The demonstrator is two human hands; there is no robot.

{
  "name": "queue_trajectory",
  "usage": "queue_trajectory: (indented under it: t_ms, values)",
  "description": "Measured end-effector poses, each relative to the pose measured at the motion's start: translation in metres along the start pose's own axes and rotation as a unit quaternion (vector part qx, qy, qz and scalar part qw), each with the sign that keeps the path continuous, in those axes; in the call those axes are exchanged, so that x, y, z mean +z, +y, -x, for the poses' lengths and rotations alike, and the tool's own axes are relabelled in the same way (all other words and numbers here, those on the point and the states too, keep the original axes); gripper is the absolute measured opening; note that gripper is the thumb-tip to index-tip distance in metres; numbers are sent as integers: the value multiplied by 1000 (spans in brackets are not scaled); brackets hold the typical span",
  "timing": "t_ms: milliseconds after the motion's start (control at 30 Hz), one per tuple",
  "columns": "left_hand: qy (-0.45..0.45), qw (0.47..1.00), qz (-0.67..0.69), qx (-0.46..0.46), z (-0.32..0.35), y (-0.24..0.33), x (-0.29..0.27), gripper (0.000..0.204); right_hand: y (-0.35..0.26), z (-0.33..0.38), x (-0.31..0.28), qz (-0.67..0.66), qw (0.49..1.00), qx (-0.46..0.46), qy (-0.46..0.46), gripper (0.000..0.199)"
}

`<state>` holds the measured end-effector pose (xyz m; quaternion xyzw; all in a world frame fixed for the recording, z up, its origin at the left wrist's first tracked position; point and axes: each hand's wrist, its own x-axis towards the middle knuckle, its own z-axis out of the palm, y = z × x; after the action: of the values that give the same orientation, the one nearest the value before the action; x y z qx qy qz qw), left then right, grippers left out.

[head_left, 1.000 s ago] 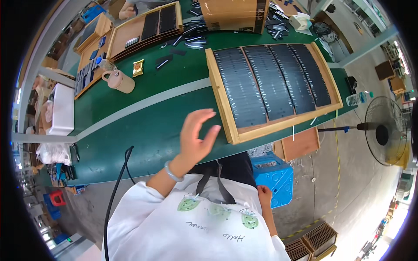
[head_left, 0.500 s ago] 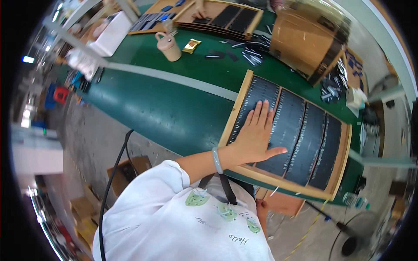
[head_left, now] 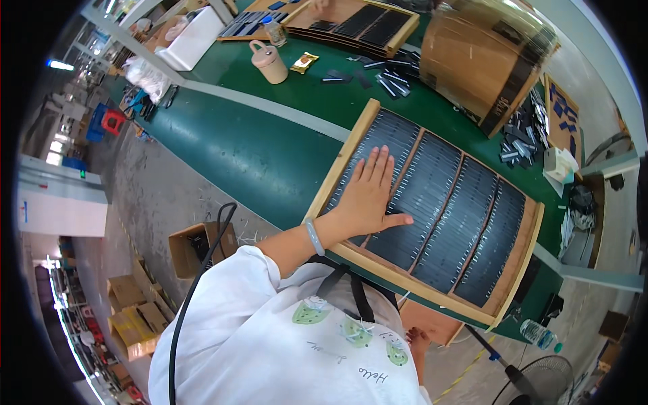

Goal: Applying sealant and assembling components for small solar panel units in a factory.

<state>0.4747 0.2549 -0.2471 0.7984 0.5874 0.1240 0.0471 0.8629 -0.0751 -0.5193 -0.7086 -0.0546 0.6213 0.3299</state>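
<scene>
The left hand (head_left: 362, 204), fingers straight and thumb wide, lies on slim dark strips (head_left: 432, 175) within the pale wooden tray (head_left: 347, 152) on the green desk (head_left: 229, 148); gentle, even pressure seems best. The right hand's (head_left: 418, 339) grip is unclear.

Four nearer black columns (head_left: 428, 192) (one mug (head_left: 272, 66))

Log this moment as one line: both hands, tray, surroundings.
left hand: palm-down on black strips | right hand: low beside shirt, grip unclear | tray: on table | carton: beyond tray
</scene>
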Motion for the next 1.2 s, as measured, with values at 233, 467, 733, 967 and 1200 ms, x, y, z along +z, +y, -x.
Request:
queue_trajectory:
  t_ms: [233, 467, 733, 967, 1200]
  values:
    - [26, 999, 20, 13, 4, -3, -3, 109, 34, 13, 39, 0, 1000, -16, -20, 12]
    - [28, 998, 52, -4, 2, -18, 3, 113, 29, 8, 44, 88, 995, -26, -28, 13]
    - [25, 999, 47, 3, 0, -16, 3, 112, 62, -36, 19, 140, 989, -45, -19, 20]
    - [0, 999, 37, 18, 6, -13, -12, 115, -7, 26, 76, 112, 991, -58, 46, 13]
    - [-39, 998, -2, 52, 10, -7, -2, 113, -7, 15, 59, 45, 969, -196, 142, 11]
